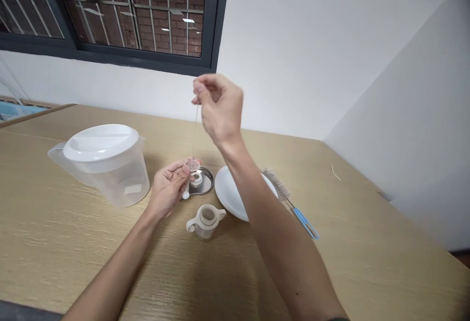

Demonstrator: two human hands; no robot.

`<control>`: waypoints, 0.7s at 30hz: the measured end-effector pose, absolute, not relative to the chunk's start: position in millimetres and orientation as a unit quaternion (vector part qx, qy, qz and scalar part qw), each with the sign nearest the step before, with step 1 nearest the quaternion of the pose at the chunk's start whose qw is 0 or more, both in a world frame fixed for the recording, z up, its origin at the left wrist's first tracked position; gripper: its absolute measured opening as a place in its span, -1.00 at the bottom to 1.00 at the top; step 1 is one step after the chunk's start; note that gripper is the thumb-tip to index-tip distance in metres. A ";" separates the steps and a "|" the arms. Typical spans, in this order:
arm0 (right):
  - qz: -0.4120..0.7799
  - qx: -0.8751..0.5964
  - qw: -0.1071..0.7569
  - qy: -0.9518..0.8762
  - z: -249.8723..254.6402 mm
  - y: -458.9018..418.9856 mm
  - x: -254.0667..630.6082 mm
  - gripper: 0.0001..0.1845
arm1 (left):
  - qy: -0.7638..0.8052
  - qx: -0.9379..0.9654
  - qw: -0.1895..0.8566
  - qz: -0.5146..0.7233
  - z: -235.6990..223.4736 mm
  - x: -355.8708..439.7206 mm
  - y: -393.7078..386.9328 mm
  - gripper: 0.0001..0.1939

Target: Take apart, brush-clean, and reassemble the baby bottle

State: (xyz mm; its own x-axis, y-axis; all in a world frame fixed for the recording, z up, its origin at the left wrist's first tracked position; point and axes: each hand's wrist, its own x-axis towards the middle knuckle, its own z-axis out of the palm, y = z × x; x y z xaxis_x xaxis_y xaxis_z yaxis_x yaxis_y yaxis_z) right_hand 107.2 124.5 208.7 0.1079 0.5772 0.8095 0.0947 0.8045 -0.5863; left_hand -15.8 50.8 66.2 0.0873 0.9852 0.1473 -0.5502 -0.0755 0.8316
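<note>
My left hand [167, 186] is closed around a small clear plastic disc [192, 165]. A white knob-ended tube [185, 194] shows below that hand's fingers. Raised above it, my right hand [220, 103] pinches the top of a thin pale strand [195, 132] that runs down to the disc; its exact kind is too fine to make out. Behind the left fingers, a white ring-shaped part [196, 179] sits in a round metal dish [206, 187]. A small two-handled baby cup [206, 219], its top uncovered, stands upright on the table just in front of the dish.
A lidded translucent pitcher [121, 184] stands left on the wooden table [176, 272]. To the right, a white plate [229, 191] is partly hidden by my right forearm, beside a bottle brush [304, 222] with a blue handle. A pale strip [335, 171] lies farther right.
</note>
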 end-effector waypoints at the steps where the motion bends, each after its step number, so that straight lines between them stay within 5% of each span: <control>1: 0.158 -0.248 0.707 -0.643 215.6 124.3 112.7 -0.89 | 0.279 0.403 0.625 0.608 65.2 -15.6 51.0 -0.61; 5: 0.103 -0.224 0.721 -0.648 235.6 113.6 132.7 -0.79 | 0.272 0.410 0.612 0.619 64.2 -16.6 52.1 -0.58; 21: 0.167 -0.239 0.746 -0.599 206.1 99.2 119.6 -0.95 | 0.271 0.437 0.598 0.614 63.2 -18.8 49.2 -0.55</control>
State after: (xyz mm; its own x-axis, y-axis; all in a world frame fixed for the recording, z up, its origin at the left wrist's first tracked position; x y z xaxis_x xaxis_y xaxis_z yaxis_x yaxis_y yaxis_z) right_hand 119.6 99.2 206.1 0.2259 0.5357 0.8136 0.0375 0.8298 -0.5568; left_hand -18.8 49.2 63.2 0.0983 0.9724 0.2118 -0.4978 -0.1362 0.8565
